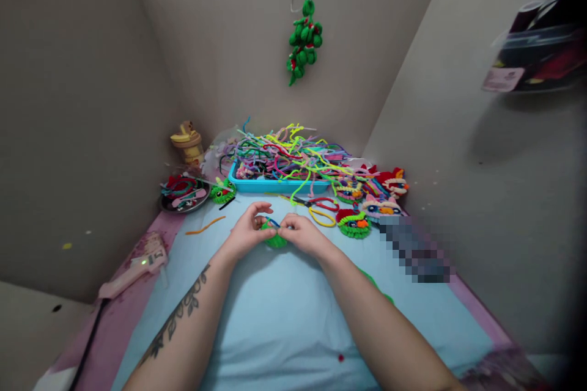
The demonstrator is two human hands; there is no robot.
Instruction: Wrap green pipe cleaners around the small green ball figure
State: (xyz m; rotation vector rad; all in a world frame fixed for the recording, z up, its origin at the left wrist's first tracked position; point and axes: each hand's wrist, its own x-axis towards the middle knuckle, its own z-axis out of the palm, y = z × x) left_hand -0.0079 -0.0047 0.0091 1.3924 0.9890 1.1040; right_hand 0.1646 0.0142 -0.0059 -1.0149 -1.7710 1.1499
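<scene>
Above the light-blue cloth, my left hand (250, 231) holds a small rounded green pipe-cleaner piece (276, 241) between its thumb and curled fingers. A blue pipe cleaner (272, 221) arches over the top of that piece. My right hand (299, 233) is closed, its thumb and forefinger pinching at the right end of the blue strand. Both sets of fingertips almost meet, and they hide part of the green piece. Just beyond my right hand lie scissors (323, 215) with red and yellow handles. An orange pipe cleaner (205, 225) rests left of my left hand.
A blue tray (279, 186) heaped with pipe cleaners stands at the back. Finished bird-like faces (354, 223) sit at right. A metal bowl (186, 204) and a pink glue gun (137, 270) with a cord are at left. A green bunch (304, 43) hangs above.
</scene>
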